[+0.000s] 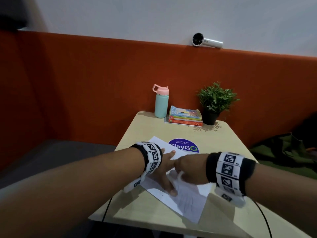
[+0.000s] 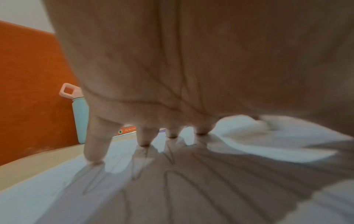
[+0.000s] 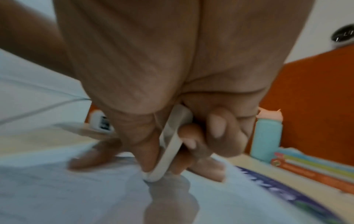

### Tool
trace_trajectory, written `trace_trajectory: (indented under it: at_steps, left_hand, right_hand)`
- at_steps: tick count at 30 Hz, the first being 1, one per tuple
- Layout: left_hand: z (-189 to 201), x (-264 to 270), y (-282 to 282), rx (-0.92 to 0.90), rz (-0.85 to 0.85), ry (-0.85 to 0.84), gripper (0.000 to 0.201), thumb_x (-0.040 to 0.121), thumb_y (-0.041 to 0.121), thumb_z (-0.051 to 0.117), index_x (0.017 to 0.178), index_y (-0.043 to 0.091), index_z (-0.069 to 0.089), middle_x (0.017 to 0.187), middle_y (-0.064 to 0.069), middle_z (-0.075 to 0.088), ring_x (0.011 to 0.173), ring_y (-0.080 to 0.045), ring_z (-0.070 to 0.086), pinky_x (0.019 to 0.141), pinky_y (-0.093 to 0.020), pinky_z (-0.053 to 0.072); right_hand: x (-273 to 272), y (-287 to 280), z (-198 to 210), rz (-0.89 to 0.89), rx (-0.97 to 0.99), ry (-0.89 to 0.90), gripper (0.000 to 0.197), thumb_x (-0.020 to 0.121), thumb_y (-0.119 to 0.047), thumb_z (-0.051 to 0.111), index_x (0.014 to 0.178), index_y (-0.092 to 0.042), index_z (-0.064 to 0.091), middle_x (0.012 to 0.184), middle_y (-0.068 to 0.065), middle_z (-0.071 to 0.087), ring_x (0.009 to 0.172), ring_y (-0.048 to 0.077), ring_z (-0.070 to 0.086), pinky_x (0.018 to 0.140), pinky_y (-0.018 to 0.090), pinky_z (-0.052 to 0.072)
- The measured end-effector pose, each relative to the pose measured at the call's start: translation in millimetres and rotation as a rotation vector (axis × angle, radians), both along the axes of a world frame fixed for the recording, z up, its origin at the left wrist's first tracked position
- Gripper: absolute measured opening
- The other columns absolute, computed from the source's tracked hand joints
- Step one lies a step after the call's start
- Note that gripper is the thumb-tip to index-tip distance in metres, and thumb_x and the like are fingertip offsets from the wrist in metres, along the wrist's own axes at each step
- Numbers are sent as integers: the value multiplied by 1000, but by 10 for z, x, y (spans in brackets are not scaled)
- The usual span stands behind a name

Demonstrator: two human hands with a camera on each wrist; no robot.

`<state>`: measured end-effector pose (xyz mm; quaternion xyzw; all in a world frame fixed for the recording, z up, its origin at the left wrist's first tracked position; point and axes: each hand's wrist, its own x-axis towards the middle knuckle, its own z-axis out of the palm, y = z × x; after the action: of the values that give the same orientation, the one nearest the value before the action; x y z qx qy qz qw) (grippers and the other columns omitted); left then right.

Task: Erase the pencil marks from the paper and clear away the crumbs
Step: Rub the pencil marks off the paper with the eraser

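White paper [image 1: 187, 201] lies skewed across the beige table [image 1: 147, 127], and you've got both hands down on it. Your left hand [image 1: 164, 170] is spread flat, fingers [image 2: 95, 145] straight and splayed, pressing the sheet so it can't slide. Your right hand [image 1: 187, 170] is curled round a flat white eraser [image 3: 170, 145], pinched between thumb and fingertips, its lower end touching the paper just beside your left hand.

You're mid-rub, I'd say, and not near the finish. Faint looping pencil marks [image 2: 168, 178] show on the sheet under your left palm in the left wrist view, and lighter grey lines run over the near part of the page in the head view. So there's plenty left to erase, and the crumb-clearing hasn't come up yet, by the look of it.

Now the hard parts. Crumbs: you can't pick any out, the sheet is too blurred in both wrist views and too small from the head. Right where the eraser meets the page, your fingers and their shadow cover the marks, so what's gone under there can't be judged. The far corner of the paper sits against the round blue sticker [image 1: 184, 146]. Beyond stand a mint bottle [image 1: 161, 105], a stack of books [image 1: 185, 116] and a potted plant [image 1: 215, 103], well apart from the work.
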<state>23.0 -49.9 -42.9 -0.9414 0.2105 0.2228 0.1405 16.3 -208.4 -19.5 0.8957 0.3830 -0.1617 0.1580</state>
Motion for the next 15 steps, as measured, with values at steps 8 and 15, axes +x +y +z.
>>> trace_trajectory:
  at_steps: [8,15]
  left_hand:
    - [89,-15,9,25,-38,18,115,77,85,56,157,45,-17,168,1,-20,155,-39,2,120,-63,7]
    - [108,-25,11,-7,-28,35,114,76,84,59,156,48,-15,167,0,-23,155,-37,-9,119,-65,2]
  right_hand:
    - [291,-141,144,-165,10,-113,23,90,-28,51,102,-16,66,90,-1,67,83,19,63,76,34,56]
    - [155,-67,124,-110,121,35,26,86,-32,61,109,-22,70,98,-4,71,86,15,62,81,31,54]
